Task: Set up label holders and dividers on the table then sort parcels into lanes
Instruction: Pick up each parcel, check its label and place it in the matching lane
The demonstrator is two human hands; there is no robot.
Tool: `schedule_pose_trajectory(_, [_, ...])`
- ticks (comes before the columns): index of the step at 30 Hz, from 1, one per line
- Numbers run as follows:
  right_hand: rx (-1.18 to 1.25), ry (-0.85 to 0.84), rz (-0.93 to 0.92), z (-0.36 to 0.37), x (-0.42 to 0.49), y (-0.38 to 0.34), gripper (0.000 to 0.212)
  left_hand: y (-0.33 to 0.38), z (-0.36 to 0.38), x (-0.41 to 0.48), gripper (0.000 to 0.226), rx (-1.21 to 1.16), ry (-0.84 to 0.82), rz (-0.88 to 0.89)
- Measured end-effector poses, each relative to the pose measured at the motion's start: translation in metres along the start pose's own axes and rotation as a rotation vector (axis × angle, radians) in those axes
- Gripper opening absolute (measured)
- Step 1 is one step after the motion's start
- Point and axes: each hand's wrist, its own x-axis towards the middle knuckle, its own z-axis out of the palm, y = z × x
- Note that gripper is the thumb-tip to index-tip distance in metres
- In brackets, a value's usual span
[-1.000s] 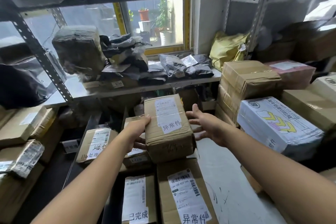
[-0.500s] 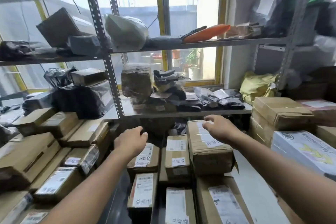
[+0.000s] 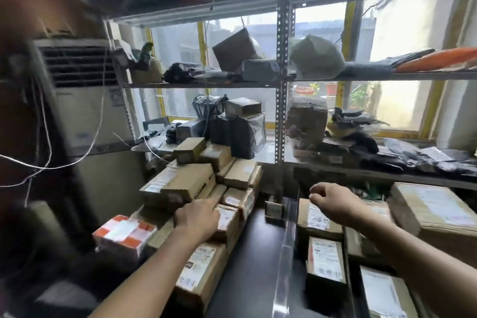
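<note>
Left hand (image 3: 197,218) flat, fingers straight, touching stacked boxes (image 3: 185,186); right hand (image 3: 334,205) loosely curled, empty, above labelled box (image 3: 318,222) beside clear divider (image 3: 286,253)

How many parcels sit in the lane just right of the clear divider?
2. The far parcel lies below the right hand; the near parcel sits just in front of it, beside the clear divider. More may be hidden below the frame.

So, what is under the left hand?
The left hand lies over a brown box with a white label, in the pile left of the table. The hand covers that box's near end, and whether the palm presses on it cannot be told.
</note>
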Motion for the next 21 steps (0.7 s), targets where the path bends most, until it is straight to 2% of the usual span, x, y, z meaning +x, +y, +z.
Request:
schedule_pose_trajectory(6, [-0.007,-0.063,-0.056,0.047,0.001,-0.063,0.021,-0.08,0.001,-0.015,0.04,-0.07,-0.016,-0.067])
schedule_pose_trajectory(15, [0.047,-0.143,-0.108,0.082,0.047,-0.093,0.017,-0.117,0.012,0.019,0.042,-0.038,-0.04,-0.147])
schedule_pose_trajectory(21, [0.119,-0.095,-0.137,0.099,0.107,-0.111,0.033,-0.122,0.003,0.081,0.04,0.014,-0.009,-0.192])
